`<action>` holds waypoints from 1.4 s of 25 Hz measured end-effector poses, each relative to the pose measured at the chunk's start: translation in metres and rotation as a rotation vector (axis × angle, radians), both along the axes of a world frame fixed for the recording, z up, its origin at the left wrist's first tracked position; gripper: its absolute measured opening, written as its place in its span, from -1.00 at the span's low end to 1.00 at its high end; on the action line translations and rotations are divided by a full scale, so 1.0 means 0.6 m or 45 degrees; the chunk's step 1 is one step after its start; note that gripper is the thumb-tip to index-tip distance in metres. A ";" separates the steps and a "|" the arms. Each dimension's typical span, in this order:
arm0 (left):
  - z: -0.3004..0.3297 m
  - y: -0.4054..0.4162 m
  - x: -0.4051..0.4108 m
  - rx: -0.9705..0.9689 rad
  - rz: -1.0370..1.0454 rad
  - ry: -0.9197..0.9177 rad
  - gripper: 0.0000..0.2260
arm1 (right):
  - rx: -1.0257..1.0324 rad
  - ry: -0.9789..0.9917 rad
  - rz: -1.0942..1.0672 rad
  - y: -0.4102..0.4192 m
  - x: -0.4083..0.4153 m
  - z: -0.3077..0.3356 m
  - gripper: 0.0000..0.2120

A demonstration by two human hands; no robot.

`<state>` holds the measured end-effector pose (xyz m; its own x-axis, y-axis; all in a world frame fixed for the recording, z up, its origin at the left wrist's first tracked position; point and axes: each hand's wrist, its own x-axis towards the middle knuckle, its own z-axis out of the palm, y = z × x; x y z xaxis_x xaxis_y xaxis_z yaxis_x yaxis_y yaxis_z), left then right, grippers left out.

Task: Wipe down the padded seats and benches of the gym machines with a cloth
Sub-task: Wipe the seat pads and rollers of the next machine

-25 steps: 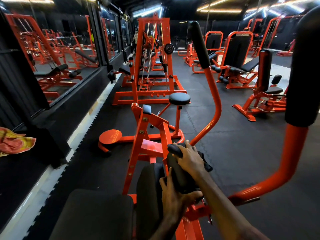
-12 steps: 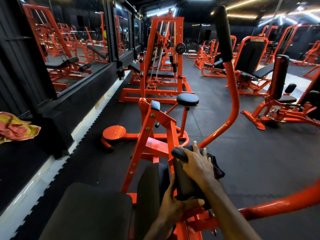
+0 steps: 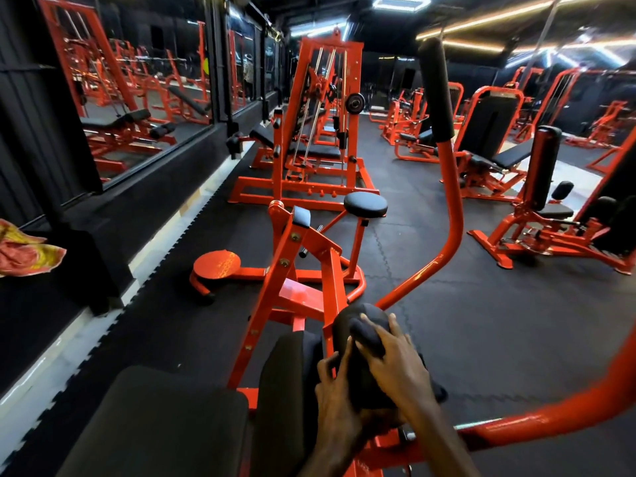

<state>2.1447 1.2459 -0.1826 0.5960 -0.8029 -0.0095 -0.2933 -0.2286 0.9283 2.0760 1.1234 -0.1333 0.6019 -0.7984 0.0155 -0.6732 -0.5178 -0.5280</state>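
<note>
hands: 2 on pad | cloth: 1 | seat: 1

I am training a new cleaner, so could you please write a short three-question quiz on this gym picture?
1. True or false: both hands are on the same black pad.
2. Which hand presses the dark cloth on the pad? A) right hand B) left hand C) neither
3. Fill in: the small round black seat stands ______ the hands, farther from the camera.

Key: 1 true; 2 A; 3 beyond.
</note>
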 end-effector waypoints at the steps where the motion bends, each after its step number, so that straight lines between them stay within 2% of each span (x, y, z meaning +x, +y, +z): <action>1: -0.004 0.011 0.007 -0.068 -0.002 0.129 0.07 | -0.023 0.023 -0.005 -0.015 0.026 0.010 -0.43; 3: -0.005 0.032 0.014 -0.188 0.011 0.479 0.07 | -0.016 0.085 -0.023 -0.035 0.058 0.026 -0.43; 5: -0.008 0.036 0.015 -0.270 -0.016 0.743 -0.10 | -0.054 0.113 -0.034 -0.017 0.049 0.028 -0.42; 7: -0.005 0.031 0.007 -0.245 -0.056 0.825 -0.26 | -0.109 0.150 0.022 0.033 0.001 0.015 -0.38; 9: -0.013 0.023 0.007 -0.199 0.007 0.670 -0.21 | -0.155 0.159 0.102 0.074 -0.044 -0.002 -0.36; 12: 0.009 0.016 -0.011 0.054 0.087 0.192 0.11 | -0.121 0.118 0.067 0.028 -0.034 -0.001 -0.39; 16: 0.045 0.006 -0.031 0.204 0.027 -0.042 0.19 | -0.018 0.072 0.021 -0.046 0.063 0.031 -0.45; 18: 0.038 0.014 -0.017 0.156 -0.004 -0.018 0.19 | -0.014 0.064 -0.001 -0.054 0.067 0.029 -0.44; 21: -0.021 0.032 0.022 -0.034 0.025 0.308 0.12 | -0.104 0.079 0.098 0.006 0.004 0.015 -0.44; 22: -0.046 0.030 0.030 -0.053 0.042 0.413 0.04 | -0.102 0.092 0.141 0.030 -0.024 0.006 -0.42; 25: -0.109 0.002 0.027 -0.084 0.065 0.632 -0.40 | -0.138 0.239 0.226 0.063 -0.052 0.005 -0.38; 26: -0.083 0.007 0.022 -0.069 0.074 0.596 -0.42 | -0.186 0.283 0.201 0.058 -0.044 0.006 -0.40; 29: -0.034 0.019 0.007 -0.014 0.087 0.425 -0.08 | -0.287 0.283 0.140 0.015 0.027 0.014 -0.47; 32: 0.014 0.026 -0.004 0.149 0.108 0.244 0.22 | -0.194 0.262 0.067 -0.028 0.088 0.022 -0.49; 33: 0.031 0.029 -0.008 0.202 0.098 0.181 0.26 | -0.163 0.247 0.044 -0.033 0.088 0.022 -0.49; 35: 0.052 0.032 -0.013 0.260 0.073 0.059 0.21 | -0.141 0.177 0.027 -0.019 0.055 0.021 -0.47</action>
<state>2.1371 1.2654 -0.1515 0.6359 -0.7462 -0.1968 -0.2324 -0.4284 0.8732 2.1090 1.1122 -0.1204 0.6211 -0.7835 0.0184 -0.7239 -0.5825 -0.3697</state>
